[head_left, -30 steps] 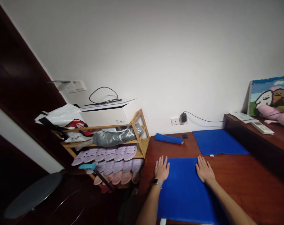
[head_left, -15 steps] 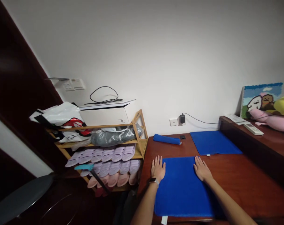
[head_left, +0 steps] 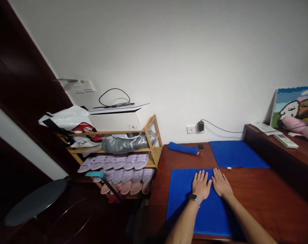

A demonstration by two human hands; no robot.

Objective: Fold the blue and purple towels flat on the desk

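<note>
A blue towel point(head_left: 184, 189) lies spread flat on the red-brown table point(head_left: 265, 196) in front of me. My left hand point(head_left: 201, 185), with a watch on its wrist, rests flat on the towel near its far edge, fingers stretched out. Right beside it, my right hand point(head_left: 222, 184) also lies flat and open on the towel, close to its right side. The two hands almost touch. Neither holds anything.
A second blue towel point(head_left: 237, 154) lies flat farther back, and a rolled blue towel point(head_left: 183, 148) sits near the wall. A wooden rack point(head_left: 148, 142) of slippers stands left of the table. A raised ledge point(head_left: 278, 145) at right carries a remote, papers and plush toys.
My left hand has slid right across the towel from its left edge to a spot beside my right hand. The right hand has stayed about where it was.
</note>
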